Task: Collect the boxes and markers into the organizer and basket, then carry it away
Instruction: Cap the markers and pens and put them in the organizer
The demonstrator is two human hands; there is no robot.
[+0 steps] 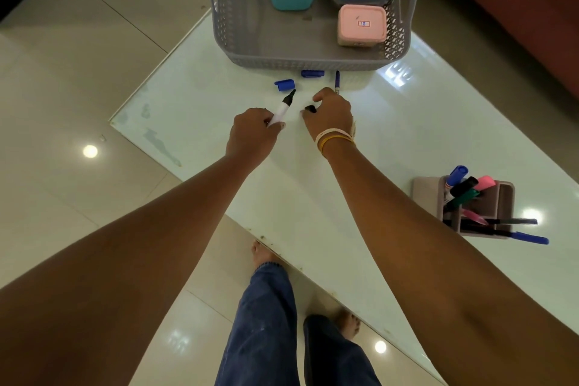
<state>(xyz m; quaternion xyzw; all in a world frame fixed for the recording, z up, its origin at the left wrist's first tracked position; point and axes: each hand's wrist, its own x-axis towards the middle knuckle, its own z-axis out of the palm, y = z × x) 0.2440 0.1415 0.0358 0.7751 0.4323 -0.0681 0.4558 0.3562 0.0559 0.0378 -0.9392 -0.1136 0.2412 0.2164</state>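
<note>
Left hand [252, 131] gripped a white marker [283, 108], uncapped black tip angled up toward the basket [308, 61]; right hand [330, 113] pinched a black cap [310, 108].

A pale glossy table [391, 141] is bearing everything — a grey basket [307, 61] is sitting at its far edge, with two blue caps [284, 84] [312, 73] and a blue pen [337, 80] lying just near of it. A marker organizer [482, 207] is standing at the right.
</note>
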